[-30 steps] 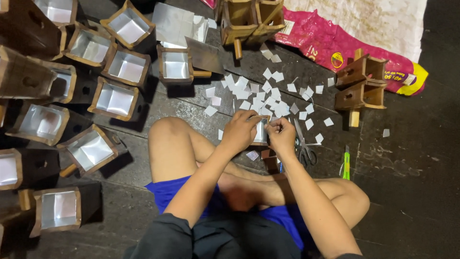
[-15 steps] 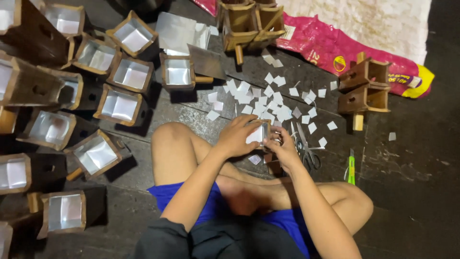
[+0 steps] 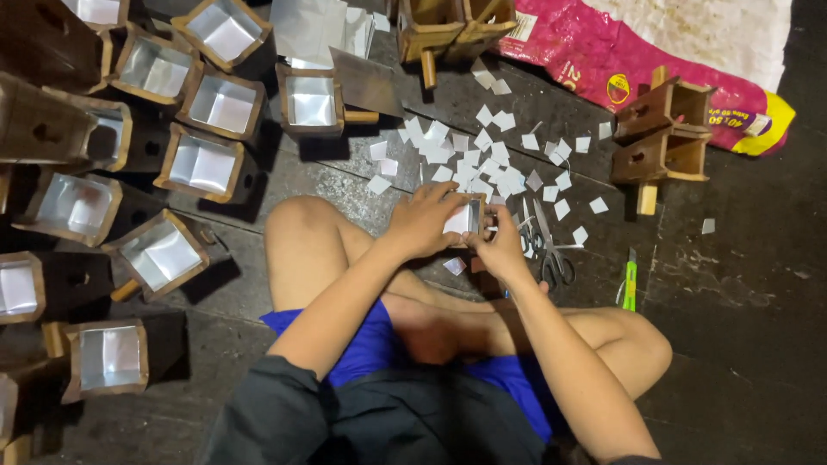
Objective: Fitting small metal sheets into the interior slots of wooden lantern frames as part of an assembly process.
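A: Small wooden box (image 3: 465, 220), open top up, sits between the two hands on the dark floor (image 3: 741, 327), just ahead of the person's crossed legs. Which hand has it?

B: Both. The left hand (image 3: 424, 222) closes round its near-left side, fingers curled over the rim; the right hand (image 3: 500, 245) pinches the opposite edge from the right. The box lies straight ahead of each grip, touching both, with neither hand clearly nearer.

A: Its long axis?

B: Hard to judge; the hands cover most of it. The visible opening looks roughly square, so no clear long axis shows. A short stub of wood seems to project below it, but that is too hidden to confirm.

A: Appearance?

B: Brown wooden walls, with a pale silvery-white lining showing inside, like the lined boxes (image 3: 202, 164) ranked to the person's left.

A: Surroundings?

B: Cut white paper squares (image 3: 469, 155) scattered just beyond the box; scissors (image 3: 551, 250) immediately right of the right hand; a green utility knife (image 3: 630, 284) farther right; two unlined wooden boxes (image 3: 662, 133) well apart, near a pink sack (image 3: 603, 52).
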